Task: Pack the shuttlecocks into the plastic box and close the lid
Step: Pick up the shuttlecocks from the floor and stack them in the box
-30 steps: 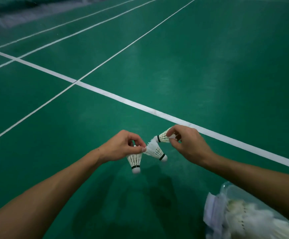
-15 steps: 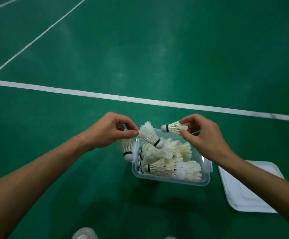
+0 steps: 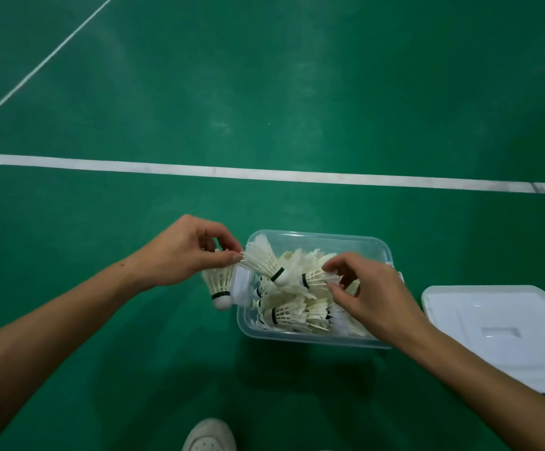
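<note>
A clear plastic box (image 3: 380, 247) sits on the green court floor, holding several white feather shuttlecocks (image 3: 289, 315). My left hand (image 3: 183, 252) hovers at the box's left edge and pinches two shuttlecocks by their feathers: one (image 3: 219, 284) hangs cork down outside the box, the other (image 3: 264, 262) slants over the box. Over the box's right half, my right hand (image 3: 365, 291) pinches a third shuttlecock (image 3: 315, 278) by its feathers, cork pointing left. The white lid (image 3: 498, 333) lies flat on the floor to the right of the box.
A white court line (image 3: 264, 174) runs across the floor beyond the box, and another slants off at the upper left. The toe of a white shoe (image 3: 211, 436) shows at the bottom edge, in front of the box.
Both hands have come down over the box with their shuttlecocks. The right hand has lowered its shuttlecock almost onto the pile. The view has tilted down from the court to the box.
</note>
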A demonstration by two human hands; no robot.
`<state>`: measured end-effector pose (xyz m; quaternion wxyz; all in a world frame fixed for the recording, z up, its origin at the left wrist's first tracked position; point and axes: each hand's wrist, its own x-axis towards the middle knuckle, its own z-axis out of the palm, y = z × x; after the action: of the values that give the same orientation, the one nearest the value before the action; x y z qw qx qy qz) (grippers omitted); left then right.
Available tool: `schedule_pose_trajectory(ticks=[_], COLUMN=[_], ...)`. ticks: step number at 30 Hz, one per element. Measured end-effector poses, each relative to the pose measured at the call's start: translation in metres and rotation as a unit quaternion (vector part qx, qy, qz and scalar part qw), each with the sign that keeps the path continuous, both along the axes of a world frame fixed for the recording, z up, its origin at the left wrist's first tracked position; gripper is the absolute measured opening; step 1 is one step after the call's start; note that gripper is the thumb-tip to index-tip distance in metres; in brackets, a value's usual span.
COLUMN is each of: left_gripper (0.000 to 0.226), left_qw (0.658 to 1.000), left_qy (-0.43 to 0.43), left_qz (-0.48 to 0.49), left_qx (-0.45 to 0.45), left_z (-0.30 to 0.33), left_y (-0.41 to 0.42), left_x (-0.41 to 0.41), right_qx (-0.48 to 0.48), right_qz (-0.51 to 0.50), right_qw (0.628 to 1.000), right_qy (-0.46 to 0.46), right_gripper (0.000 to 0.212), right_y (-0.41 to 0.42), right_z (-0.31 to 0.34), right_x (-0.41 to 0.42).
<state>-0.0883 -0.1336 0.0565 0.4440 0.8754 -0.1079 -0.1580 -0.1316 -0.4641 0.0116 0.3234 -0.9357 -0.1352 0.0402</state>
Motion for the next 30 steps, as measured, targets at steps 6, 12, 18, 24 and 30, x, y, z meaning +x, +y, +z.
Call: schedule_pose_trajectory(ticks=[6, 12, 18, 24, 30], left_gripper=[0.002, 0.003, 0.002, 0.005, 0.004], left_qw=[1.000, 0.999, 0.994, 0.978, 0.971], left_qy=[0.002, -0.003, -0.022, -0.017, -0.025], left_qz=[-0.008, -0.043, -0.109, -0.207, -0.237], left_qx=[-0.020, -0.016, 0.000, 0.026, 0.027], left_z=[-0.003, -0.004, 0.006, 0.019, 0.024], left_y=[0.000, -0.007, -0.018, -0.044, -0.049], left_x=[-0.003, 0.001, 0.015, 0.032, 0.045], right_qx=[0.017, 0.062, 0.004, 0.065, 0.058], right_qz=[0.022, 0.028, 0.047, 0.147, 0.222], right_qw=[0.999, 0.993, 0.998, 0.986, 0.965], right_qy=[0.029, 0.097, 0.045, 0.051, 0.124], right_gripper=[0.023, 0.038, 0.047, 0.045, 0.037], right_y=[0.018, 0.021, -0.009, -0.001, 0.005], right_z=[-0.013, -0.002, 0.036, 0.065, 0.063], right_x=[0.008, 0.013, 0.020, 0.047, 0.063])
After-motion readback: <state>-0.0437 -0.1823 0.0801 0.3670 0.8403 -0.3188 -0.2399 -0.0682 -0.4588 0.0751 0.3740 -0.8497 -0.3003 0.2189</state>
